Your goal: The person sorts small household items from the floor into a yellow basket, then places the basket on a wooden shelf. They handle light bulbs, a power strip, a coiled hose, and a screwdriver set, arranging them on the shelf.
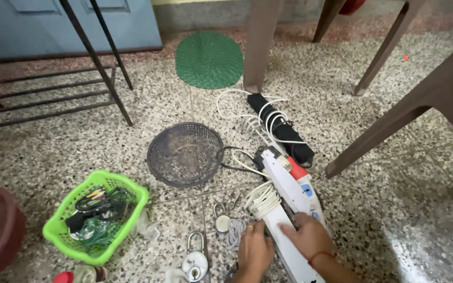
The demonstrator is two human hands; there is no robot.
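Both our hands sit at the bottom edge of the view, on a long white power strip (284,209) that lies slantwise across the speckled floor (394,199). Our right hand (309,237) rests flat on top of the strip, fingers spread and loosely curled over its near end; a thin red thread circles that wrist. Our left hand (254,250) presses against the strip's left edge with fingers bent, just below a coil of white cord (261,199) bundled against the strip. Whether the left fingers actually pinch the cord or only touch the strip, we cannot tell.

Going by size, brown plastic chair legs (394,126) stand at the right and top, and a dark metal rack (53,89) at the left before a blue door (64,23). A green oval mat (208,59) lies near the top. A dark round mesh basket (185,154) sits mid-floor, well left of the strip. A bright green plastic basket (127,191), bottom left, holds tangled dark and green cables. A black strip-shaped device (284,131) wrapped in white cable lies just beyond the white strip, beside a second strip bearing a red part and small blue labels (307,189). Two metal padlocks (195,260) lie just left of our left hand.
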